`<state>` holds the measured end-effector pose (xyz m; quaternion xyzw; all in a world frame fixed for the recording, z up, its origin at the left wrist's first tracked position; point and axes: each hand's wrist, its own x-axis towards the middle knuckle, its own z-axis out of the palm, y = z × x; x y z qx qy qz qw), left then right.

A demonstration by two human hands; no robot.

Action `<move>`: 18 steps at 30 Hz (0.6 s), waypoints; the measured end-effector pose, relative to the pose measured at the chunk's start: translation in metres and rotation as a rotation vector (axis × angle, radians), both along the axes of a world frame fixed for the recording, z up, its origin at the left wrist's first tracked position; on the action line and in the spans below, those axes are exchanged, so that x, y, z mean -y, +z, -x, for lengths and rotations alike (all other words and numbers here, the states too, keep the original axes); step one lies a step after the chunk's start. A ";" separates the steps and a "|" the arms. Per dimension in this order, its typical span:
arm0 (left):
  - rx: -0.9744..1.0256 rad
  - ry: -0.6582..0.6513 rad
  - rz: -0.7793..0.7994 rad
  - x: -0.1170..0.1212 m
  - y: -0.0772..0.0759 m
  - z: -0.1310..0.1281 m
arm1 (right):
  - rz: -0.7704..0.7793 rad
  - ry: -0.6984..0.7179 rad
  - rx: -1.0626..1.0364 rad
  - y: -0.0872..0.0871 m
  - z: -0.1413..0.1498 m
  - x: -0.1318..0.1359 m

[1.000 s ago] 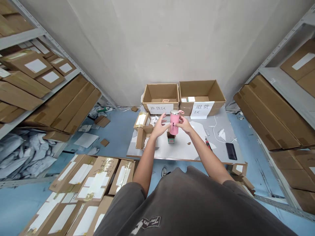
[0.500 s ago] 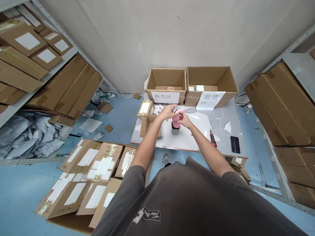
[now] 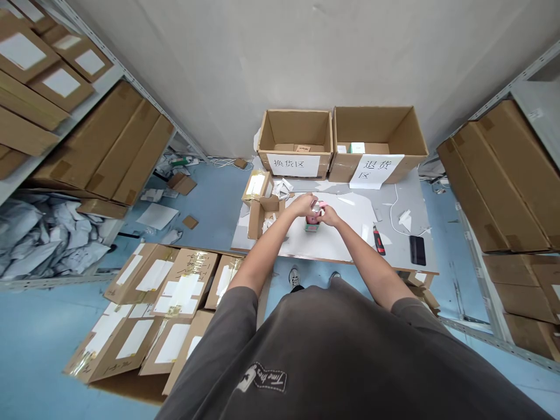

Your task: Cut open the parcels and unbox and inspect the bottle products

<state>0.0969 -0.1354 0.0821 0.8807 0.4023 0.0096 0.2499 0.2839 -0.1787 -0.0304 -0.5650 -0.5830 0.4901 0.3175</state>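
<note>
A pink bottle stands in a small box on the grey table, only its upper part showing. My left hand is curled over the bottle's silver top. My right hand presses against the bottle's right side, fingers closed round it. Both hands hide most of the bottle.
Two open cartons with paper labels stand at the table's back edge. An opened small carton lies left of my hands. A red-handled cutter, a black phone and a white cable lie to the right. Flat boxes cover the floor at left.
The pink bottle, held high above the small box a second ago, has gone down into it. Both hands followed it down, the left moving onto its top.
</note>
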 end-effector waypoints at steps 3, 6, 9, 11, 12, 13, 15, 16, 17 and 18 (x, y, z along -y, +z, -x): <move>0.012 0.003 -0.006 0.005 -0.014 -0.001 | 0.031 -0.005 0.091 -0.009 -0.004 0.006; 0.000 0.005 0.011 0.009 -0.027 -0.001 | 0.003 -0.007 0.113 -0.019 -0.011 0.016; -0.022 0.006 0.030 0.014 -0.038 -0.001 | -0.010 0.026 0.105 -0.029 -0.017 0.027; -0.034 0.015 0.043 0.016 -0.045 -0.002 | -0.005 0.033 0.115 -0.036 -0.019 0.032; -0.041 0.022 0.047 0.017 -0.049 -0.002 | -0.012 0.031 0.118 -0.039 -0.019 0.034; -0.049 0.030 0.047 0.018 -0.052 -0.003 | -0.022 0.027 0.119 -0.041 -0.019 0.035; -0.071 0.043 0.039 0.019 -0.058 -0.003 | -0.024 0.008 0.122 -0.046 -0.019 0.037; -0.079 0.048 0.032 0.020 -0.061 -0.004 | -0.013 -0.005 0.118 -0.048 -0.019 0.037; -0.084 0.054 0.028 0.020 -0.063 -0.004 | -0.002 -0.014 0.105 -0.050 -0.019 0.037; -0.079 0.063 0.032 0.021 -0.066 -0.004 | 0.006 -0.015 0.080 -0.051 -0.020 0.037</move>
